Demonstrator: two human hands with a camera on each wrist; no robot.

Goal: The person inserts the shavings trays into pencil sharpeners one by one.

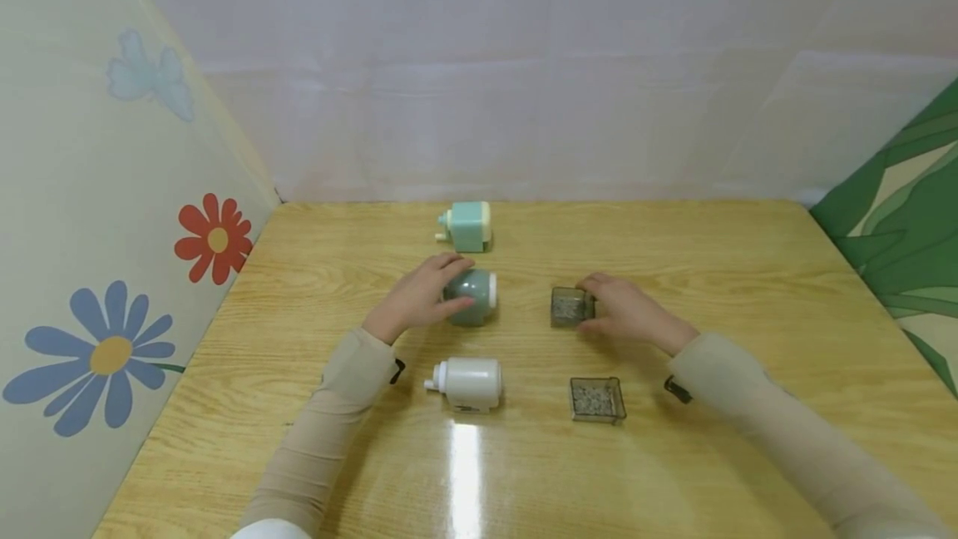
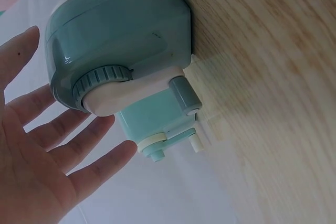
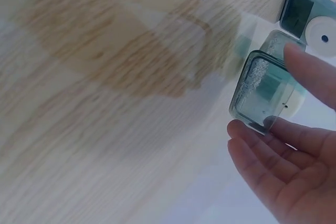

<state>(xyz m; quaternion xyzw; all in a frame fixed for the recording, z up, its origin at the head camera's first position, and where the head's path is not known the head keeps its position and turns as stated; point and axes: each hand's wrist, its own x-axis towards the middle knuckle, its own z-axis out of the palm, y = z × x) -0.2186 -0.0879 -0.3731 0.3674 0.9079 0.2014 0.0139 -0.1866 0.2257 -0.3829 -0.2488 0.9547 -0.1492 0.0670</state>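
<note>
My left hand (image 1: 422,298) is around the dark green crank pencil sharpener (image 1: 470,299), its fingers spread. In the left wrist view the fingers look mostly straight beside the dark green sharpener (image 2: 126,35), and its crank handle (image 2: 139,90) faces the hand. My right hand (image 1: 627,312) holds a clear smoky shavings drawer (image 1: 569,307) by its right end, thumb on one side and fingers on the other. Grey shavings show inside that drawer (image 3: 257,90) in the right wrist view.
A mint sharpener (image 1: 467,227) sits at the back. Toward the front lies a white sharpener (image 1: 473,383), with a second smoky drawer (image 1: 596,400) holding shavings to its right. The wooden table (image 1: 711,248) meets a pale wall (image 1: 524,123) behind.
</note>
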